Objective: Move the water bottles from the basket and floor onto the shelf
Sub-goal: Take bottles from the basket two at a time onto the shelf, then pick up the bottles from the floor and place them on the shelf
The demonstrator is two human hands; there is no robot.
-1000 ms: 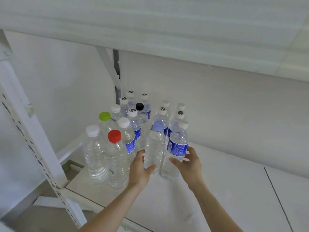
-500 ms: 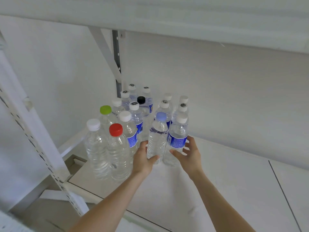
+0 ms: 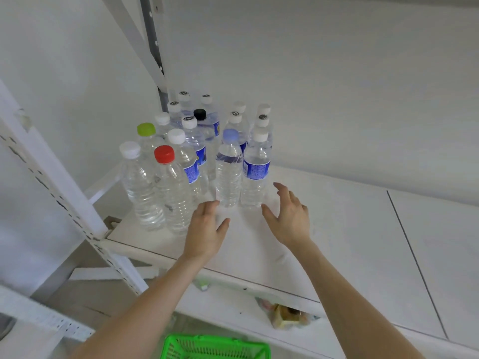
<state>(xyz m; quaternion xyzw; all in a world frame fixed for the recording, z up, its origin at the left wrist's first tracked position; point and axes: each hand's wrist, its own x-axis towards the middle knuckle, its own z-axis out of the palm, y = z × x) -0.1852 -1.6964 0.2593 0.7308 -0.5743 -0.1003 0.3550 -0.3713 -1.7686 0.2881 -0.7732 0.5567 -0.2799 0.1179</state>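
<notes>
Beside the base of the blue-capped bottle (image 3: pixel 228 174), on its near-left side, the left hand (image 3: pixel 204 229) hovers over the white shelf (image 3: pixel 337 229) with fingers loose and thumb spread, grasping nothing. Its blurred fingertips lie so close to that bottle that contact cannot be told. To the near-right of the blue-capped bottle the right hand (image 3: pixel 290 218) is likewise released, with its fingers fanned and its thumb near the foot of the blue-labelled bottle (image 3: pixel 255 174). That bottle stands upright just beside the blue-capped one, on its right. Left of the blue-capped bottle and a little nearer stand the red-capped bottle (image 3: pixel 172 193) and, farther left, a white-capped bottle (image 3: pixel 140 187), both large, clear and upright. Behind and left of it rises a green-capped bottle (image 3: pixel 146 133). Behind the blue-capped bottle, more upright bottles crowd toward the wall, among them a black-capped bottle (image 3: pixel 200 114) and several with white caps. Well below the blue-capped bottle, past the shelf's front edge, the rim of a green basket (image 3: pixel 215 347) shows, and its contents are out of sight. Far left of that bottle a perforated white post (image 3: pixel 64 193) slants across the view.
</notes>
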